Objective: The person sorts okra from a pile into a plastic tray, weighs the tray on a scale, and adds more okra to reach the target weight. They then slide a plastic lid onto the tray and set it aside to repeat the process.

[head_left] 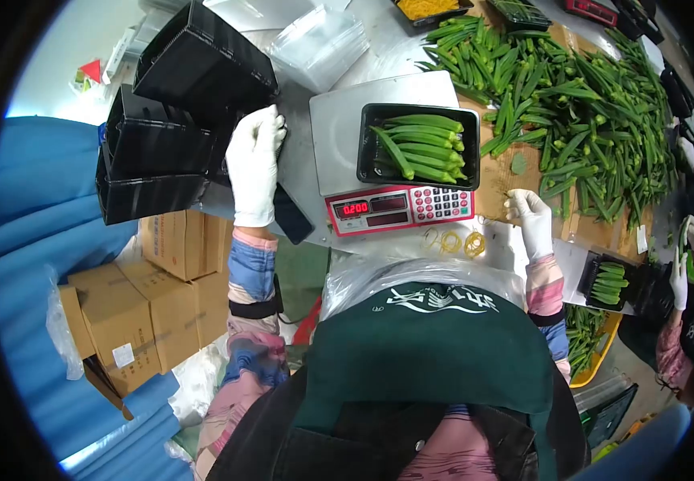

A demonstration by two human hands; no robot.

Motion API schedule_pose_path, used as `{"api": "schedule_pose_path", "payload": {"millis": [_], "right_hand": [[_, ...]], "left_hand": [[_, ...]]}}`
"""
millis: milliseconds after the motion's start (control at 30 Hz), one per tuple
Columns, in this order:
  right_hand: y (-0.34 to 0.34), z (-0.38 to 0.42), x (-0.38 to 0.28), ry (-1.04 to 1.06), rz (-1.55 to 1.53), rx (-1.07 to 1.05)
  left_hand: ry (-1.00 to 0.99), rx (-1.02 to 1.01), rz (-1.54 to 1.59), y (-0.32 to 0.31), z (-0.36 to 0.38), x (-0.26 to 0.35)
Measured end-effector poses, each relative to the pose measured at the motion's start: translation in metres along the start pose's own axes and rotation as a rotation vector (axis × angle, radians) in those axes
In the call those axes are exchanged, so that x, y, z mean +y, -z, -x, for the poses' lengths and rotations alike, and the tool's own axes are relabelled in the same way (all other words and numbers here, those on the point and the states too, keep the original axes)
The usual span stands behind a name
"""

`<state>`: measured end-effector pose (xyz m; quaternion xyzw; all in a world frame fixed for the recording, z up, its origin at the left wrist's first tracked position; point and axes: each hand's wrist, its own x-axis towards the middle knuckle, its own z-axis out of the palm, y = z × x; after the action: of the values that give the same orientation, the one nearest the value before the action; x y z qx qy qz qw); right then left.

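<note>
My left hand (254, 167), in a white glove, is beside the stacked black trays (202, 64) with its fingers curled in. Whether it grips a tray edge is hidden. My right hand (530, 223), also gloved in white, hovers over the near edge of the cardboard, its fingers loosely bent and apart, nothing visible in them. Between my hands, a black tray of okra (420, 147) rests tilted slightly on the scale's metal plate (335, 136). The red scale panel (400, 210) reads 0.200. Yellow rubber bands (473, 244) lie just below it.
A large okra pile (579, 120) covers the cardboard at right. Clear plastic lids (319, 48) stand at the back, and a dark phone (291, 215) lies by my left wrist. Another okra tray (606, 282) is at lower right, near a co-worker's gloved hands (678, 280). Cardboard boxes (146, 305) are at left.
</note>
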<state>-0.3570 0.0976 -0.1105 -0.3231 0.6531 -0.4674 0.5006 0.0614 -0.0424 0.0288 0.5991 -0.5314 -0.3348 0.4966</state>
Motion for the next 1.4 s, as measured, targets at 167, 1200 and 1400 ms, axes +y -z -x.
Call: {"api": "schedule_pose_path", "payload": {"millis": [167,1200,1400], "right_hand": [[-0.021,0.008,-0.003,-0.043,0.03,0.021],[-0.119,-0.034,-0.086,0.725,1.058,0.226],[-0.126,-0.055,-0.083,0.592,1.269,0.133]], "left_hand": [[-0.213,-0.212,-0.136,-0.035,0.0,-0.005],[-0.737,-0.376,-0.766,-0.108,0.006,-0.026],[-0.689,-0.448,-0.758,-0.116,-0.001,-0.04]]}}
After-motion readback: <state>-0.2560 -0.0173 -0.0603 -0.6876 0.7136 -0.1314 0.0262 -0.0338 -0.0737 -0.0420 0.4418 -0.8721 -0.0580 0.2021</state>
